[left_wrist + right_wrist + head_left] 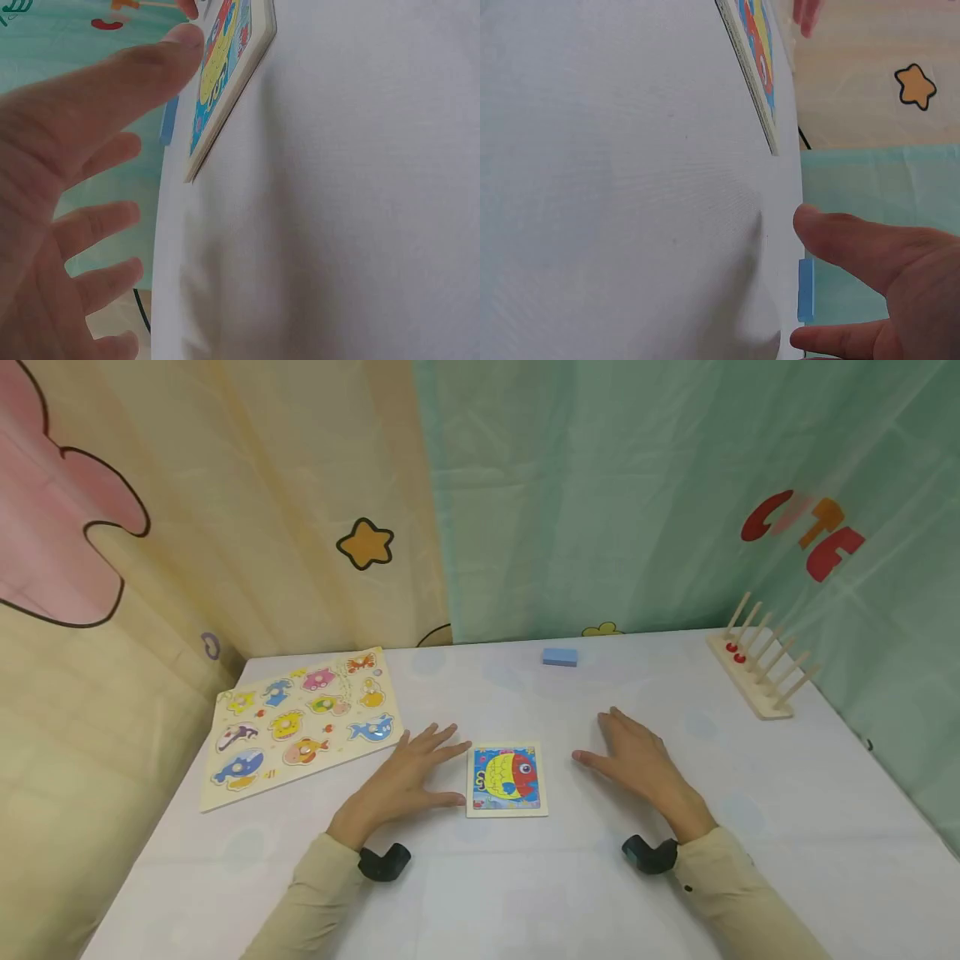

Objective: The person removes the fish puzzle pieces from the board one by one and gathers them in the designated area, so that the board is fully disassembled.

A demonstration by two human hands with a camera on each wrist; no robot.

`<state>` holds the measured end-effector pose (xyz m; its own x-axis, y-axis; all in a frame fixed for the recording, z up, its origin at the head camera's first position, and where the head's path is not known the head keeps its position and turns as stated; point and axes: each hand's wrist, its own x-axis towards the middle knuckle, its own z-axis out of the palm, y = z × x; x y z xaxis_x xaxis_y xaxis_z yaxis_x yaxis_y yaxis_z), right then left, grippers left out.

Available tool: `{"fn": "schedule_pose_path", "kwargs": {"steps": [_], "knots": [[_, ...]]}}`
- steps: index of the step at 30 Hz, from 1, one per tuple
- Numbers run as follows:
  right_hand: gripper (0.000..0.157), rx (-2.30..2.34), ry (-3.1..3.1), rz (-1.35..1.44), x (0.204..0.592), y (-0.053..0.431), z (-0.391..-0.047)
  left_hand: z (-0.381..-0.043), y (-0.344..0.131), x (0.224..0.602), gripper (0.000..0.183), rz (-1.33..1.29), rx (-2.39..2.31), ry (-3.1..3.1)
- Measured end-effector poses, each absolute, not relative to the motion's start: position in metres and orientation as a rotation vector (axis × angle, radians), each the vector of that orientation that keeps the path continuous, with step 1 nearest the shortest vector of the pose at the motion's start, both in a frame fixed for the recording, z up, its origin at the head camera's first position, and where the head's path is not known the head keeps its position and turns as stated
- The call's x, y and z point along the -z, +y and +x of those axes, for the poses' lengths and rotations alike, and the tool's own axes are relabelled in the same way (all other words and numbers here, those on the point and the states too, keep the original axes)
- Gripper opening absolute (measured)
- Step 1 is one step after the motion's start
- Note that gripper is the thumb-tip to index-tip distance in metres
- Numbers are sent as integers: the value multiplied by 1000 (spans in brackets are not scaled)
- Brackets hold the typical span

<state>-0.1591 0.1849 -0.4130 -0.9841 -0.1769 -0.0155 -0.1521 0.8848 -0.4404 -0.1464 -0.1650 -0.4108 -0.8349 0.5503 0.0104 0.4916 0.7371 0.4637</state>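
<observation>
A small square jigsaw puzzle (507, 780) with a yellow and red fish on blue lies flat on the table, its picture assembled within a pale frame. My left hand (408, 781) is at its left side, fingers spread, with the thumb and index fingertip close to the frame's edge. To the right of the puzzle, my right hand (636, 758) hovers with fingers extended and the thumb pointing toward it. Neither hand holds anything. In the left wrist view the thumb (112, 94) overlaps the puzzle's corner; the right wrist view shows the thumb (855, 244) apart from the puzzle.
A wooden sea-animal knob puzzle board (303, 722) lies at the left. A blue block (560, 657) sits near the table's back edge. At the far right stands a wooden peg rack (757, 672) with two red beads. Curtains hang behind the white-covered table (510, 893).
</observation>
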Motion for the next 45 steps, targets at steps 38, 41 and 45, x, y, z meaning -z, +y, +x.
{"fn": "schedule_pose_path", "kwargs": {"steps": [38, 41, 45], "knots": [[24, 617, 2669, -782, 400, 58, -188, -149, -148, 414, 55, 919, -529, 2715], [26, 587, 2661, -799, 399, 56, -189, -150, -147, 413, 55, 904, -524, 2713], [29, 547, 2644, -802, 394, 52, -190, -152, -146, 413, 56, 881, -528, 2701]]}}
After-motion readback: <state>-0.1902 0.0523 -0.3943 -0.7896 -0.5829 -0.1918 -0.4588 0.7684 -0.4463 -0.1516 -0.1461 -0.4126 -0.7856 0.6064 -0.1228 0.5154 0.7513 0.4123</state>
